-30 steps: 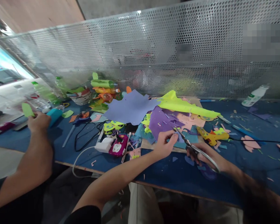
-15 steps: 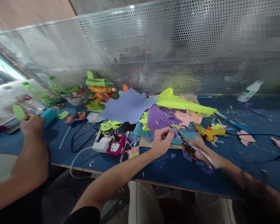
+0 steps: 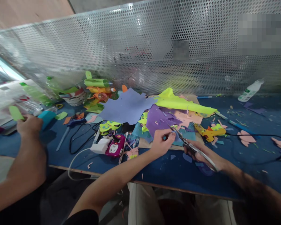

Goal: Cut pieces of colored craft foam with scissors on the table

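Note:
My right hand (image 3: pixel 195 149) is closed around the handles of a pair of metal scissors (image 3: pixel 199 151), whose blades point left and up. Close by, my left hand (image 3: pixel 162 142) pinches a small blue-violet piece of paper (image 3: pixel 177 137) near the blades. How far the blades sit on that piece is hard to make out. Beyond my hands lies a purple sheet (image 3: pixel 158 120) with scraps on it, and behind it a larger blue-violet sheet (image 3: pixel 130 106) with a jagged edge. A few cut violet bits (image 3: pixel 187 157) rest on the table under my right hand.
A yellow glue gun (image 3: pixel 209 133) with a black cord lies to the right. To the left are a magenta power socket (image 3: pixel 115 146) and a white adapter (image 3: pixel 100 146). Another person's hand (image 3: pixel 30 125) holds a green cutout. A white bottle (image 3: pixel 250 91) leans by the mesh panel (image 3: pixel 140 40).
The view has shifted very slightly. My hands and the scissors stay almost in place, and the other person's hand has moved a little left.

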Demonstrator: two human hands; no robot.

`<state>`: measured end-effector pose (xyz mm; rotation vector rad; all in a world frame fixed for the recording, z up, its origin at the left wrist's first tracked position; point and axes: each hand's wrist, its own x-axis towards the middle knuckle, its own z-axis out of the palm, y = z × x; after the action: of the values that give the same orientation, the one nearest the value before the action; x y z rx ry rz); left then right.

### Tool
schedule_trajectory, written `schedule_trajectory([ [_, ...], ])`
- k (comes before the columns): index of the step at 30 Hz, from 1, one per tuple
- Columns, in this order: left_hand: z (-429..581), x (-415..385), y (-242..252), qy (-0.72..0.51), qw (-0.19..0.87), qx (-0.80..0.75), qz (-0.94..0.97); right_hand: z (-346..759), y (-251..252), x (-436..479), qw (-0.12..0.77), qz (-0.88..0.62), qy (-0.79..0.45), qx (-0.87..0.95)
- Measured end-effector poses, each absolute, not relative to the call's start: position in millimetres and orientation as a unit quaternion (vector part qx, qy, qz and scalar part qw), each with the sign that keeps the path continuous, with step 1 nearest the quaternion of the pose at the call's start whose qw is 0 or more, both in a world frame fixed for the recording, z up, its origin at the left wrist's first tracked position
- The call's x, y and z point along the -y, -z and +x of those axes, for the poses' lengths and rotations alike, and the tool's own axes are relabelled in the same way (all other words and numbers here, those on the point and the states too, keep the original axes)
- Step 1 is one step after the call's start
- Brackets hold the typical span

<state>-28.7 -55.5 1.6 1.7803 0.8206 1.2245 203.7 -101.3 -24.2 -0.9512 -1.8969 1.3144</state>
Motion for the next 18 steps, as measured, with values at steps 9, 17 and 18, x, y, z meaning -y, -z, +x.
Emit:
schedule_trajectory([
  [9,-26.9,54.4,1.1,-0.49,0.426,-0.306,0.697,202.3,21.3,101.6,0.317,-0.367,-0.467,0.74],
  [17,-27.3,53.1,3.3,-0.48,0.433,-0.326,0.69,198.0,28.2,101.9,0.338,-0.358,-0.465,0.736],
  [18,-27.4,52.9,3.2,-0.481,0.427,-0.322,0.695,197.0,27.9,102.5,0.339,-0.36,-0.461,0.737],
])
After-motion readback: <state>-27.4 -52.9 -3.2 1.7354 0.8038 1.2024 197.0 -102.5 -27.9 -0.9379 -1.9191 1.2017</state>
